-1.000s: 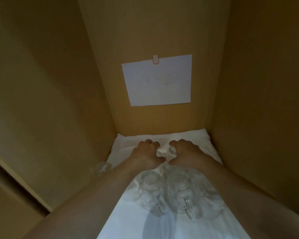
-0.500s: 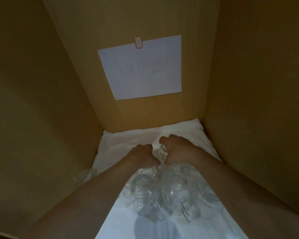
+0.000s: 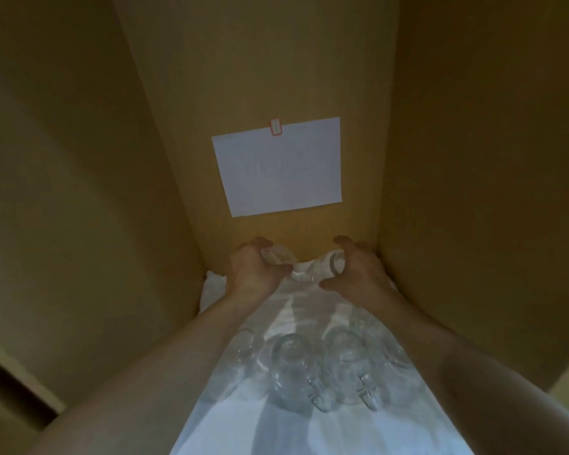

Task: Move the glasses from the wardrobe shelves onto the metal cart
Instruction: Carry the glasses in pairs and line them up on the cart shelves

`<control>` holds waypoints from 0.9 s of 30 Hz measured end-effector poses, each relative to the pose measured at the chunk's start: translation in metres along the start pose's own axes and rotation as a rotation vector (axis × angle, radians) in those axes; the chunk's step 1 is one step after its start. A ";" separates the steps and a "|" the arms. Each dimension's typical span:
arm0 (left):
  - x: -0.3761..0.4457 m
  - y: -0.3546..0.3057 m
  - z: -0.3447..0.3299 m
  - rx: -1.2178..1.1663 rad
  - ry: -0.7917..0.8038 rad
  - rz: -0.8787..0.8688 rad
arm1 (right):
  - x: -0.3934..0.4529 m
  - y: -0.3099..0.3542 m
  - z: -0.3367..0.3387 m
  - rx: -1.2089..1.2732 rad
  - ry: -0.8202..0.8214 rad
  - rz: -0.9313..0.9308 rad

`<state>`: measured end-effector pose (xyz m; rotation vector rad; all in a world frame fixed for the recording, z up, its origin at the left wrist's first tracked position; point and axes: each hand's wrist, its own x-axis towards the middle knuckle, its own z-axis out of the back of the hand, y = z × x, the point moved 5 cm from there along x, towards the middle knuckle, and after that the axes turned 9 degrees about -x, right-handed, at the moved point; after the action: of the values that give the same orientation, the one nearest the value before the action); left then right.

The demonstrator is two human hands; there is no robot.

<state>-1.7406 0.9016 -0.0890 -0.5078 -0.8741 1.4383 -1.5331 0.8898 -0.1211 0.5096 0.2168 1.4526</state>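
left hand (image 3: 251, 273): I see fingers curled round a small clear glass (image 3: 274, 254), deep on the shelf
right hand (image 3: 358, 270): fingers curled round another glass (image 3: 332, 265)
glass mugs (image 3: 322, 369): nearer me, on the white cloth (image 3: 309, 431)
back wall: taped paper sheet (image 3: 278, 165)

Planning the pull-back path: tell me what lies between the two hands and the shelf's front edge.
In the head view, upright glass mugs stand on the white cloth, nearer than the left hand and right hand.

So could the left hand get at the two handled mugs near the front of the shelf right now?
Probably not yet: the left hand already grips a glass at the back, though the mugs sit uncovered below the forearms.
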 end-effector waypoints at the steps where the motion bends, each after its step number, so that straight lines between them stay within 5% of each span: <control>1: -0.005 -0.003 0.011 -0.097 -0.067 0.021 | -0.005 0.002 0.007 0.070 -0.056 -0.049; 6: -0.031 -0.014 0.053 -0.624 -0.256 0.131 | -0.030 0.007 0.031 0.541 -0.235 -0.270; 11: -0.052 -0.032 0.079 -1.106 -0.201 0.182 | -0.067 0.022 0.049 1.054 -0.237 -0.350; 19: -0.101 -0.066 0.096 -1.774 0.223 0.413 | -0.135 0.041 0.072 1.588 -0.124 -0.211; 27: -0.160 -0.058 0.083 -1.847 0.492 0.550 | -0.229 0.063 0.094 1.787 -0.092 -0.024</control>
<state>-1.7538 0.7227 -0.0271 -2.4640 -1.5166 0.4322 -1.5755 0.6485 -0.0469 1.9443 1.4648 0.8513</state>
